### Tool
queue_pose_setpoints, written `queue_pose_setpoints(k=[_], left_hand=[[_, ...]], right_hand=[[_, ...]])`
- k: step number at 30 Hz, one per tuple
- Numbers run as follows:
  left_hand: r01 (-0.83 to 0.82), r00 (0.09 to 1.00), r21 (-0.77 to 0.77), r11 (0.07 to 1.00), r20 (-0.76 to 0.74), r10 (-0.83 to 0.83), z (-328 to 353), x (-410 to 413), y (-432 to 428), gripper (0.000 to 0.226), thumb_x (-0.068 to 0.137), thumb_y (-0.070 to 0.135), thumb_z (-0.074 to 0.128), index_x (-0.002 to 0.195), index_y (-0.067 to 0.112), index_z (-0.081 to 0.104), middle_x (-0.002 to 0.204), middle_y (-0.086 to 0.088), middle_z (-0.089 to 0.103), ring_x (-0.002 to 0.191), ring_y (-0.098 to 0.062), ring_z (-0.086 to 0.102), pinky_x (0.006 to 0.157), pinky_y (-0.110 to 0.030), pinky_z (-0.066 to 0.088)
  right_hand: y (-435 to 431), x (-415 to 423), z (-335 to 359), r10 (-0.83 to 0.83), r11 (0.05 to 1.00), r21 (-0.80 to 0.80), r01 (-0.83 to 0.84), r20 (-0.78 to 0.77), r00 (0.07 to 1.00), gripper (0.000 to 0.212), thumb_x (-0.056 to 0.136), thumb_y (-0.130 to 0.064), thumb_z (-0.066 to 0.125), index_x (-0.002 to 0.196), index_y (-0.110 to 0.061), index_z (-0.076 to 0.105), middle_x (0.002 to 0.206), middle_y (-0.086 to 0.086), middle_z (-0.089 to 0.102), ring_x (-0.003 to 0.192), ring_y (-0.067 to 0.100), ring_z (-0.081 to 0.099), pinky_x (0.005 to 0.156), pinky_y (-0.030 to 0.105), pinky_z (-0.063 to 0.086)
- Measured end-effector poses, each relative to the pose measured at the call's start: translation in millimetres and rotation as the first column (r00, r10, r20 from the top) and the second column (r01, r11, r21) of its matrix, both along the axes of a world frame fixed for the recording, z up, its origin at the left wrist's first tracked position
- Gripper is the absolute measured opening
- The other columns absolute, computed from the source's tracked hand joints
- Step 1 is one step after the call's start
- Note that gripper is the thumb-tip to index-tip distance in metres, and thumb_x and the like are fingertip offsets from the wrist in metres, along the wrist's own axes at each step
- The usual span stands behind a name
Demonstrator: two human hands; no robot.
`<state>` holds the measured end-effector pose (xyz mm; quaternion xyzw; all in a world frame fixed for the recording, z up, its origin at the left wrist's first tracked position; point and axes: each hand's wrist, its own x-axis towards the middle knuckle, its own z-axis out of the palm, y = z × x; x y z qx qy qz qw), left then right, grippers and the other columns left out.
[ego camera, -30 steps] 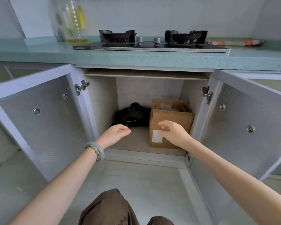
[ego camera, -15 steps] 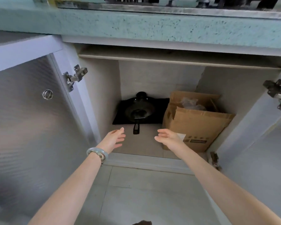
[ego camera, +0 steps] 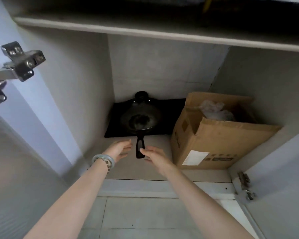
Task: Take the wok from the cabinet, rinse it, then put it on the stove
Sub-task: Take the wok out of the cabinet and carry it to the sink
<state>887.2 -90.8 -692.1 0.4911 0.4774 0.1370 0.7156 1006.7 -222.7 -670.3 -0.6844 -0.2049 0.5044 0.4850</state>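
A black wok (ego camera: 139, 119) sits at the back left of the open cabinet on a black mat (ego camera: 114, 125), its long handle (ego camera: 139, 146) pointing toward me. My left hand (ego camera: 119, 149), with a pale bracelet on the wrist, reaches in just left of the handle, fingers relaxed, not touching it. My right hand (ego camera: 156, 156) is right of the handle's end, fingers extended, its fingertips at the handle; it holds nothing. The stove is out of view.
An open cardboard box (ego camera: 214, 135) with a plastic bag inside stands right of the wok. A shelf edge (ego camera: 145, 33) runs across overhead. Door hinges (ego camera: 16, 66) jut out at the left, another hinge (ego camera: 245, 186) at the lower right. Tiled floor lies below.
My view has dropped and moved closer into the cabinet, so the stove is gone from sight. Both hands have advanced inward and now flank the wok's handle.
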Motion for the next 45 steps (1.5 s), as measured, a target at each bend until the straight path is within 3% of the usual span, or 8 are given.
queue_pose_setpoints(k=[2, 11, 22, 26, 29, 34, 39, 45], left_hand=[[0.028, 0.998, -0.031, 0.999, 0.055, -0.027, -6, 14, 3, 0.031, 0.094, 0.024, 0.054, 0.119, 0.005, 0.060, 0.128, -0.012, 0.060, 0.119, -0.022, 0.055, 0.101, -0.034, 0.039], [-0.001, 0.975, -0.201, 0.980, 0.218, 0.046, -22, 45, 9, 0.011, 0.093, 0.011, 0.053, 0.092, 0.004, 0.061, 0.090, -0.010, 0.062, 0.084, -0.019, 0.058, 0.083, -0.029, 0.046], [0.223, 0.950, -0.296, 0.929, 0.279, -0.139, -21, 7, 4, 0.012, 0.080, 0.009, 0.064, 0.091, 0.005, 0.064, 0.086, -0.009, 0.066, 0.078, -0.019, 0.064, 0.077, -0.031, 0.051], [0.113, 0.968, -0.313, 0.943, 0.247, -0.034, -24, 11, -1, 0.012, 0.090, 0.018, 0.058, 0.089, 0.007, 0.062, 0.080, -0.007, 0.063, 0.070, -0.019, 0.063, 0.067, -0.031, 0.051], [0.055, 0.964, -0.312, 0.949, 0.262, 0.030, -24, 20, -1, 0.017, 0.095, 0.019, 0.051, 0.098, 0.004, 0.059, 0.088, -0.010, 0.066, 0.083, -0.021, 0.063, 0.078, -0.031, 0.049], [0.028, 0.986, -0.274, 0.961, 0.165, 0.019, -22, 23, -1, 0.016, 0.094, 0.016, 0.053, 0.085, 0.005, 0.061, 0.067, -0.008, 0.068, 0.058, -0.020, 0.065, 0.056, -0.030, 0.048], [-0.003, 0.959, -0.347, 0.938, 0.265, 0.101, -24, 29, -4, 0.013, 0.096, 0.007, 0.045, 0.096, -0.001, 0.055, 0.085, -0.016, 0.064, 0.083, -0.024, 0.061, 0.083, -0.033, 0.048], [0.043, 0.978, -0.386, 0.921, 0.205, 0.040, -18, 20, -34, 0.019, 0.098, 0.003, 0.040, 0.097, -0.007, 0.055, 0.082, -0.015, 0.066, 0.078, -0.024, 0.062, 0.058, -0.030, 0.055]], right_hand=[[10, -2, -6, -0.022, 0.999, 0.030, 0.024, -0.060, 0.998, 0.010, 0.087, -0.017, 0.068, 0.096, -0.014, 0.064, 0.096, 0.003, 0.069, 0.090, 0.012, 0.067, 0.094, 0.029, 0.051], [26, 1, -11, -0.069, 0.997, 0.018, 0.074, -0.216, 0.974, 0.027, 0.090, 0.000, 0.059, 0.116, 0.006, 0.060, 0.103, 0.014, 0.064, 0.079, 0.014, 0.064, 0.062, 0.015, 0.054], [0, -9, -6, 0.024, 1.000, -0.006, -0.028, -0.380, 0.924, 0.012, 0.085, 0.006, 0.061, 0.095, 0.001, 0.066, 0.089, 0.012, 0.068, 0.084, 0.021, 0.066, 0.078, 0.029, 0.056], [5, -12, 0, 0.001, 0.995, -0.084, -0.046, -0.465, 0.885, 0.012, 0.081, 0.008, 0.052, 0.086, -0.001, 0.060, 0.086, 0.015, 0.061, 0.092, 0.029, 0.059, 0.093, 0.040, 0.052], [12, -16, 5, -0.013, 0.996, -0.086, -0.034, -0.493, 0.870, 0.019, 0.079, 0.007, 0.046, 0.088, -0.006, 0.056, 0.091, 0.014, 0.055, 0.086, 0.027, 0.057, 0.074, 0.039, 0.060], [27, -17, 3, -0.032, 0.989, -0.139, -0.046, -0.513, 0.858, 0.011, 0.080, -0.002, 0.047, 0.084, -0.005, 0.057, 0.075, 0.012, 0.059, 0.065, 0.024, 0.059, 0.061, 0.036, 0.056], [40, -28, -4, -0.086, 0.971, -0.234, 0.039, -0.196, 0.977, 0.022, 0.078, -0.007, 0.057, 0.099, -0.009, 0.054, 0.062, 0.010, 0.054, 0.048, 0.021, 0.052, 0.045, 0.025, 0.046], [5, -42, -30, -0.013, 0.956, -0.292, 0.033, 0.069, 0.998, 0.039, 0.081, -0.005, 0.058, 0.119, -0.012, 0.051, 0.054, 0.007, 0.057, 0.033, 0.014, 0.052, 0.038, 0.023, 0.047]])
